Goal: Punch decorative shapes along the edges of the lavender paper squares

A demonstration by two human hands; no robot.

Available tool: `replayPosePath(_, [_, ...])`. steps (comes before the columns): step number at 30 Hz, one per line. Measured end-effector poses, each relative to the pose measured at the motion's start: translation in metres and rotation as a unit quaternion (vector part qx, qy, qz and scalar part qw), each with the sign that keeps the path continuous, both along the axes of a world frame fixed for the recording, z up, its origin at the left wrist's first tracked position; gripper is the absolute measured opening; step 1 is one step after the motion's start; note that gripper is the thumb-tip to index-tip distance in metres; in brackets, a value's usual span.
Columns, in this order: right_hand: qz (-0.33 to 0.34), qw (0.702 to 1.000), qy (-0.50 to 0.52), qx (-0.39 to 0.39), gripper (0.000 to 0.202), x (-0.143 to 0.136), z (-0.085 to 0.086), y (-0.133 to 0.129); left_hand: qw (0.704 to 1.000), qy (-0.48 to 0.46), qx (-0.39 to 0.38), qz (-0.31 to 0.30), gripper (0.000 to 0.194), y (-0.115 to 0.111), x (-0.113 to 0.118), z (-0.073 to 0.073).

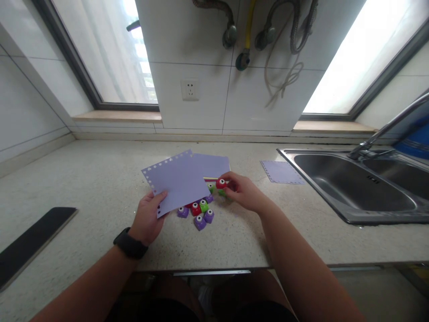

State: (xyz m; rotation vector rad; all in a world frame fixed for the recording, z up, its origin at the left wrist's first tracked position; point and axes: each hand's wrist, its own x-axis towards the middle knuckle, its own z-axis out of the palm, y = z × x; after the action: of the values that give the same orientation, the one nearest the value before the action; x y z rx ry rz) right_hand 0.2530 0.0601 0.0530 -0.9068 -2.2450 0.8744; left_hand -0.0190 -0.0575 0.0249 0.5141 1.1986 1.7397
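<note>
My left hand (pixel 149 217) grips a sheet of lilac paper (pixel 177 181) by its lower left corner, thumb on top. Small shapes are punched along two edges of that sheet. Between the thumb and fingers of my right hand (pixel 244 191) is a red craft punch (pixel 220 184), held just right of the paper. Several more small punches lie on the counter under and below the sheet, among them a purple punch (pixel 200 222), a red punch (pixel 195 209) and a green punch (pixel 203 205). The raised sheet partly hides some of them.
Behind the held sheet lies a stack of coloured paper (pixel 214 163). Another lilac sheet with punched edges (pixel 281 172) rests beside the steel sink (pixel 321 179). A dark flat board (pixel 36 239) lies at the left of the speckled counter (pixel 100 179). A faucet (pixel 378 134) rises behind the sink.
</note>
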Motion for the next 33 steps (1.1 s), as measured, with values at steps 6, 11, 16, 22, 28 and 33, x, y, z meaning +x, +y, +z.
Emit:
replayPosePath(6, [-0.007, 0.93, 0.294, -0.219, 0.031, -0.011, -0.01, 0.005, 0.996, 0.037, 0.016, -0.076, 0.034, -0.003, -0.001, -0.008])
replayPosePath(11, [0.009, 0.883, 0.367, -0.294, 0.031, -0.017, -0.007, 0.0, 0.993, 0.08, 0.016, -0.09, 0.042, -0.005, -0.002, -0.013])
replayPosePath(16, [0.026, 0.862, 0.378, -0.336, 0.038, -0.023, -0.008, -0.004, 0.992, 0.087, 0.015, -0.09, 0.044, -0.006, -0.001, -0.011])
replayPosePath(22, [0.022, 0.866, 0.351, -0.355, 0.034, -0.027, -0.012, -0.005, 0.991, 0.096, 0.015, -0.09, 0.042, -0.008, -0.002, -0.011])
replayPosePath(28, [0.03, 0.874, 0.338, -0.349, 0.032, -0.027, -0.012, -0.006, 0.99, 0.105, 0.01, -0.091, 0.04, -0.006, -0.003, -0.014])
replayPosePath(33, [0.029, 0.879, 0.333, -0.341, 0.032, -0.027, -0.011, -0.006, 0.989, 0.114, 0.006, -0.092, 0.035, -0.006, -0.004, -0.015])
